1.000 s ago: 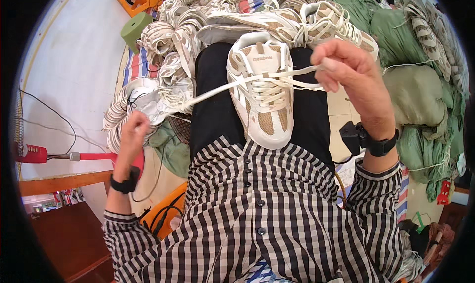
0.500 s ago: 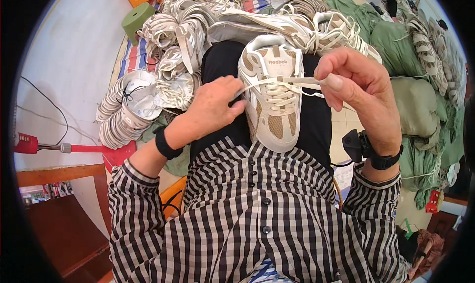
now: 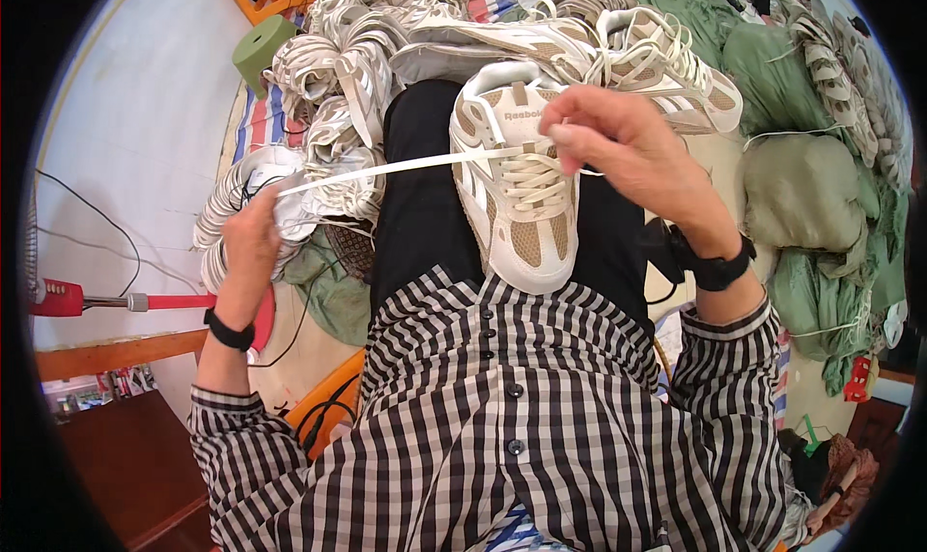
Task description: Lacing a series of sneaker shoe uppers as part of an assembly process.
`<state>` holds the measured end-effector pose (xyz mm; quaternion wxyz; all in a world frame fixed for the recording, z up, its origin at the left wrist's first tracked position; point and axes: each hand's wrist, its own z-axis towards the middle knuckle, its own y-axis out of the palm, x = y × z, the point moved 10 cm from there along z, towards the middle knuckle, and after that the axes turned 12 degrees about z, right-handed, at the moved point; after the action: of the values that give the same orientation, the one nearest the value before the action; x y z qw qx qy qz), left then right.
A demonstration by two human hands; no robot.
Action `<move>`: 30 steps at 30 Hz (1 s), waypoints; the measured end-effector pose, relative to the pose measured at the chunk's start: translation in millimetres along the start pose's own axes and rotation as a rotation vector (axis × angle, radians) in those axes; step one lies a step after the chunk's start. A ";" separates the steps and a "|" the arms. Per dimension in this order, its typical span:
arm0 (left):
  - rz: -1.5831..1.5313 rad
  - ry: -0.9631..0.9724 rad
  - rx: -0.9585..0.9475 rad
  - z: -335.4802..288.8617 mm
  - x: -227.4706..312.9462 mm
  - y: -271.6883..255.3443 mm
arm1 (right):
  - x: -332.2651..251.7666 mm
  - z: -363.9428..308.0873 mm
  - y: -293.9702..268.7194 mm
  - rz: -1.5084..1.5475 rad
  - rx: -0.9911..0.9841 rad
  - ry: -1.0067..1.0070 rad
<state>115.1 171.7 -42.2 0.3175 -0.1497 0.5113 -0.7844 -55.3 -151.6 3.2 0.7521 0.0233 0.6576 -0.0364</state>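
A white and tan sneaker (image 3: 529, 243) rests on my lap, toe toward me, with cream laces crossed over its tongue. A flat cream shoelace (image 3: 396, 167) runs taut from the upper eyelets out to the left. Its far length is pinched in my closed left hand (image 3: 253, 241), well away from the shoe. My right hand (image 3: 632, 156) is over the upper right eyelets beside the tongue, thumb and fingers drawn together. What lies between those fingertips is hidden. A short loose bit of lace shows just below them.
Behind my knees lie more laced sneakers (image 3: 666, 69). Bundles of shoe uppers (image 3: 338, 59) are heaped at the far left beside a green stool (image 3: 263, 50). Stuffed green sacks (image 3: 806, 190) line the right. A red-handled tool (image 3: 174, 302) lies at the left.
My left hand has swung out to the left, drawing the shoelace into a long straight line. My right hand has moved left, from beside the sneaker to over its eyelets.
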 end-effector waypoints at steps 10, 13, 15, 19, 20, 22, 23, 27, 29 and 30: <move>0.294 -0.398 -0.340 -164.9 -230.2 67.9 | 8.3 -4.8 -25.3 -0.585 0.204 -0.073; 0.095 -0.268 -0.482 -178.8 -195.8 119.2 | 22.2 -23.0 -27.6 -0.717 0.160 -0.078; 0.090 -0.083 -0.487 -172.8 -149.5 133.4 | 32.9 -28.7 -25.0 -0.767 0.117 -0.075; -0.069 -0.110 -0.579 -81.0 -62.6 119.7 | 46.1 -43.1 -28.3 -0.618 0.064 0.004; -0.167 -0.158 -0.574 -57.6 -44.4 108.4 | 43.3 -44.8 -29.2 -0.618 0.060 0.005; -0.443 -0.211 -0.510 -18.5 -4.9 81.4 | 44.8 -49.9 -32.6 -0.103 0.094 0.179; -0.531 -0.177 -0.452 -0.9 19.8 65.8 | 32.3 -52.3 -35.3 -0.041 0.147 0.127; -0.743 0.077 -0.277 62.4 127.5 -7.2 | -19.7 -74.1 -58.4 -0.034 0.253 0.009; -0.790 0.170 -0.264 86.4 165.0 -21.8 | -54.7 -95.1 -76.2 -0.070 0.388 -0.085; -0.789 0.234 -0.265 98.1 181.0 -25.4 | -66.5 -103.9 -77.7 -0.073 0.386 -0.087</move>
<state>24.8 -8.5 6.7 -0.0887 -0.2831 0.5439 -0.7850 -173.4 -218.7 56.1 0.7595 0.1417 0.6058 -0.1901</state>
